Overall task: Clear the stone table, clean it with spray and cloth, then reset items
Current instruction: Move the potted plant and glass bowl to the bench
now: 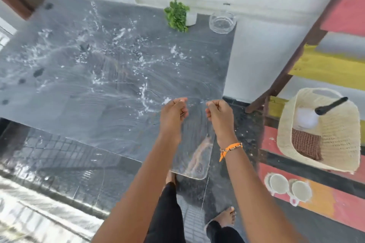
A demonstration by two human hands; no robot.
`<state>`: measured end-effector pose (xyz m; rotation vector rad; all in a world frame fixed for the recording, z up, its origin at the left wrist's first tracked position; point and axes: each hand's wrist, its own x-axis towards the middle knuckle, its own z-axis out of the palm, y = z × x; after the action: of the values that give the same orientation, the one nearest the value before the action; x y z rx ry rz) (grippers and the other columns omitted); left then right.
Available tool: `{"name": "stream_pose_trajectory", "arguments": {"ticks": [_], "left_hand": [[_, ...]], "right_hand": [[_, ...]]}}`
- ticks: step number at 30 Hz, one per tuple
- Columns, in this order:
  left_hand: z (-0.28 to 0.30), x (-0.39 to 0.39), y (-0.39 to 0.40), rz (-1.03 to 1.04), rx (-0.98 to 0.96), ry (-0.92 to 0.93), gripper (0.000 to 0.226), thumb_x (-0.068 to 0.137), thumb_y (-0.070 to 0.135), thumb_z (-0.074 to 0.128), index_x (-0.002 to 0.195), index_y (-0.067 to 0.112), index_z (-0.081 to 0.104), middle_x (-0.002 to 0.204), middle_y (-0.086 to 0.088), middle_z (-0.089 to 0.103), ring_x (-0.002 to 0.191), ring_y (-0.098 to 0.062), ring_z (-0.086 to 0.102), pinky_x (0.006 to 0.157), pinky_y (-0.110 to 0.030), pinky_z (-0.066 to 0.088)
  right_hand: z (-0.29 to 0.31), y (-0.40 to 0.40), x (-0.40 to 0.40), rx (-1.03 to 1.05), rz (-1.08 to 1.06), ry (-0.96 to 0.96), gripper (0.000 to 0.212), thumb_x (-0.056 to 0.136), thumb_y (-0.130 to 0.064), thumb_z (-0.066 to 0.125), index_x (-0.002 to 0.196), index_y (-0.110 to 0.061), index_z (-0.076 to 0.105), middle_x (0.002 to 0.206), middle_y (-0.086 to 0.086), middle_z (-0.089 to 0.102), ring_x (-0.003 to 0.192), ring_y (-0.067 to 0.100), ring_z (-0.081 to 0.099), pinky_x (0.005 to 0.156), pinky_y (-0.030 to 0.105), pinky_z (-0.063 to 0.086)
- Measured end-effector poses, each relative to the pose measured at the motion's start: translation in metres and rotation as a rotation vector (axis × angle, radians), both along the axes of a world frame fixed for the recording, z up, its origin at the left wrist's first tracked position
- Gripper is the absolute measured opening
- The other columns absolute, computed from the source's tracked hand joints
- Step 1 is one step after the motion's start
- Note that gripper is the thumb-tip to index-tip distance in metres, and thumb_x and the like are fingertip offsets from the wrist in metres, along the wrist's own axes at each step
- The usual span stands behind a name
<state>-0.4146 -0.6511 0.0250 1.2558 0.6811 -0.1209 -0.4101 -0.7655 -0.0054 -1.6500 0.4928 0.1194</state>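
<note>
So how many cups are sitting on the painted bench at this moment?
2. Both sit side by side at the near end of the painted bench: left cup, right cup. The woven basket could hide others.

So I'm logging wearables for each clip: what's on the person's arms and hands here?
Both forearms are bare, no sleeves or gloves. The right hand has an orange thread bracelet with small beads at the wrist, its loose end hanging. The left hand and wrist wear nothing.

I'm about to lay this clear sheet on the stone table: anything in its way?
Nothing solid. The potted plant and glass dish stand at the stone table's far edge, apart from the clear sheet; only white spatter lies nearby.
</note>
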Motion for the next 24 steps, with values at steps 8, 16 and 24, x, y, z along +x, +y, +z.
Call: {"name": "stream_pose_trajectory", "arguments": {"ticks": [8,16,24], "left_hand": [[-0.013,0.150,0.079,-0.177,0.220,0.017,0.028,0.088,0.006,0.049,0.063,0.018,0.047,0.061,0.000,0.042,0.054,-0.011,0.038,0.056,-0.025,0.033],[-0.007,0.290,0.072,-0.420,0.172,0.120,0.010,0.094,0.011,0.045,0.098,0.009,0.053,0.090,-0.005,0.054,0.083,-0.018,0.053,0.080,-0.030,0.041],[-0.010,0.356,0.064,-0.330,0.058,0.174,0.065,0.082,0.034,0.067,0.131,0.007,0.035,0.083,-0.003,0.049,0.072,-0.013,0.056,0.065,-0.021,0.055]], "right_hand": [[0.006,0.060,0.146,-0.263,-0.047,-0.039,0.010,0.088,-0.021,0.053,0.080,-0.019,0.057,0.078,-0.002,0.063,0.073,0.015,0.055,0.063,0.024,0.035],[0.001,0.046,0.236,-0.769,0.041,-0.060,0.034,0.087,-0.003,0.045,0.119,0.000,0.057,0.124,0.020,0.053,0.118,0.036,0.046,0.099,0.032,0.026],[-0.005,0.026,0.284,-0.956,0.209,0.092,0.057,0.092,-0.009,0.040,0.144,0.003,0.021,0.151,0.019,0.027,0.142,0.034,0.018,0.117,0.036,0.011]]}}
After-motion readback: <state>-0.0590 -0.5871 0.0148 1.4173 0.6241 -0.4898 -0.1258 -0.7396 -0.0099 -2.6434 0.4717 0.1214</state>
